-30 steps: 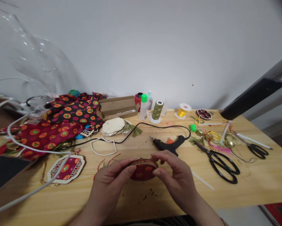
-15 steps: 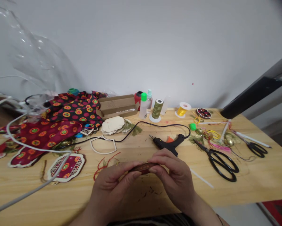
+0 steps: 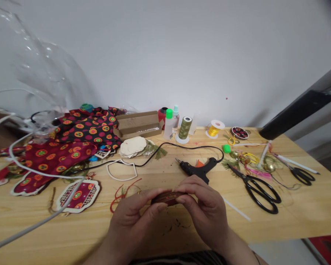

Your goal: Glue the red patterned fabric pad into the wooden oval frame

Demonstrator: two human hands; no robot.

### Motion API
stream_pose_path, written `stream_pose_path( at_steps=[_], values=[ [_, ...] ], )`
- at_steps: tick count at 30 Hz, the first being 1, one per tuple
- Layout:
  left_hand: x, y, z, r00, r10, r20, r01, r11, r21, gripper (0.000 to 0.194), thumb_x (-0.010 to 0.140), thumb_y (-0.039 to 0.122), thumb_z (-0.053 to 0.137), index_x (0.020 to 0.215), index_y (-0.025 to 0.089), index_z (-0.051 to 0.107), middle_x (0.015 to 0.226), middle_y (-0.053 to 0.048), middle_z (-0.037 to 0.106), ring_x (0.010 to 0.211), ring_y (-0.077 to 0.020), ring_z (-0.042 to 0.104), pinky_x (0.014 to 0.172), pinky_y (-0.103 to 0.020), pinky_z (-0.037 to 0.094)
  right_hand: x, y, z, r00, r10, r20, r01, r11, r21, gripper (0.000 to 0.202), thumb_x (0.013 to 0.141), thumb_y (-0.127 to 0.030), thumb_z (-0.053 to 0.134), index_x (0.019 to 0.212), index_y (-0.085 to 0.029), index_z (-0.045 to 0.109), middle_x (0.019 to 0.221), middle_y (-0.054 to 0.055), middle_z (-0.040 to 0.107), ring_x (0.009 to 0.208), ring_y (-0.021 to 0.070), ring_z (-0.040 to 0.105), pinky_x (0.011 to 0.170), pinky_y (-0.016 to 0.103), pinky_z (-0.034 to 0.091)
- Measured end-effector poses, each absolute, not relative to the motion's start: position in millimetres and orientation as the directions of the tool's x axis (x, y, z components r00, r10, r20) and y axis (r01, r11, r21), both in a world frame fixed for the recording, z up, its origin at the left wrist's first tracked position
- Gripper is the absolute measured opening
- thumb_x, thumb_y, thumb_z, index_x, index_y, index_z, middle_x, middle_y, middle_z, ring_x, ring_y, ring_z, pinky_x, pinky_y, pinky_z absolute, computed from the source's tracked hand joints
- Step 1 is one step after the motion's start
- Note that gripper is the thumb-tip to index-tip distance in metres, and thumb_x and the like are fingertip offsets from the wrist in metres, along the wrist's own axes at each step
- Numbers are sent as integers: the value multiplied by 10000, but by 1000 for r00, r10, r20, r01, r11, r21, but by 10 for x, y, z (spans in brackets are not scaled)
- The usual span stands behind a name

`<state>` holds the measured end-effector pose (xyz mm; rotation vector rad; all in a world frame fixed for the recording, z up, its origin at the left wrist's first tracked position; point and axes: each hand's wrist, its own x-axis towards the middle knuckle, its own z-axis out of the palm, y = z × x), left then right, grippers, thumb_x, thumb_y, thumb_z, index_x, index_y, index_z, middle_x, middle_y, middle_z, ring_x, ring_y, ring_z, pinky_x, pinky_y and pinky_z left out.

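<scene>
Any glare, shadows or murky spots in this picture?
Head view: glints on the clear plastic; soft shadow on the wall beside the black tube; dark top right corner; the reddish piece between left hand and right hand looks dim.

Thin dark red-brown held piece (image 3: 166,199) shows faint lighter streaks along its length (finer pattern too small to read), while the cream scalloped-edge plaque (image 3: 84,195) carries a maroon panel with orange-and-green round motifs between latticed sides. Crumpled black fabric (image 3: 92,129) is patterned with maroon dots and orange-yellow flowers; the smoother maroon fabric (image 3: 57,156) bears round flowers in orange, yellow and green. Also noted: solid black pistol-shaped glue gun (image 3: 197,171), large black-handled scissors (image 3: 248,180), olive-green thread cone (image 3: 185,129), bright yellow cord spool (image 3: 214,131) with white flanges.
</scene>
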<state>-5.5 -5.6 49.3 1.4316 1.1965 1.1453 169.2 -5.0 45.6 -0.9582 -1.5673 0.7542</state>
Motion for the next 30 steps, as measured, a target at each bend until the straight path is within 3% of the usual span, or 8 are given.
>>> stream_pose_path(
  at_steps=[4, 9, 13, 24, 30],
  values=[
    [-114, -25, 451, 211, 969, 130, 128, -160, 979, 451, 693, 188, 729, 1115, 335, 669, 1077, -18, 730, 925, -228, 701, 809, -287, 555, 1692, -49, 471, -84, 879, 469, 179, 476, -861, 130, 812, -86, 609, 855, -184, 682, 748, 33, 638, 733, 163, 592, 675, 288, 476],
    [-74, -5, 524, 225, 941, 253, 245, -306, 920, 390, 729, 100, 676, 1015, 362, 713, 934, 37, 769, 820, -157, 724, 747, -182, 548, 1678, -71, 473, -92, 867, 490, 189, 498, -846, 155, 808, -70, 607, 878, -186, 681, 769, 36, 648, 738, 163, 593, 671, 286, 481],
    [-41, -17, 558, 215, 930, 300, 240, -348, 906, 377, 740, 94, 663, 994, 367, 719, 895, 45, 773, 775, -164, 730, 777, -225, 553, 1674, -71, 471, -93, 863, 497, 196, 505, -840, 163, 808, -76, 612, 889, -198, 684, 765, 31, 657, 733, 163, 596, 671, 287, 484],
    [-53, -51, 527, 214, 927, 307, 315, -363, 877, 358, 754, 104, 650, 972, 378, 725, 871, 56, 775, 802, -168, 729, 875, -253, 512, 1662, -87, 449, -85, 871, 484, 212, 490, -845, 119, 822, -114, 600, 859, -190, 684, 725, 34, 651, 695, 166, 598, 638, 289, 484],
    [-23, -54, 523, 170, 963, 208, 250, -246, 936, 294, 749, 138, 653, 900, 370, 751, 840, 56, 778, 745, -158, 732, 788, -217, 543, 1660, -78, 437, -82, 889, 450, 220, 456, -862, 111, 821, -114, 597, 831, -167, 694, 718, 44, 651, 697, 164, 603, 641, 280, 482]
  ],
)
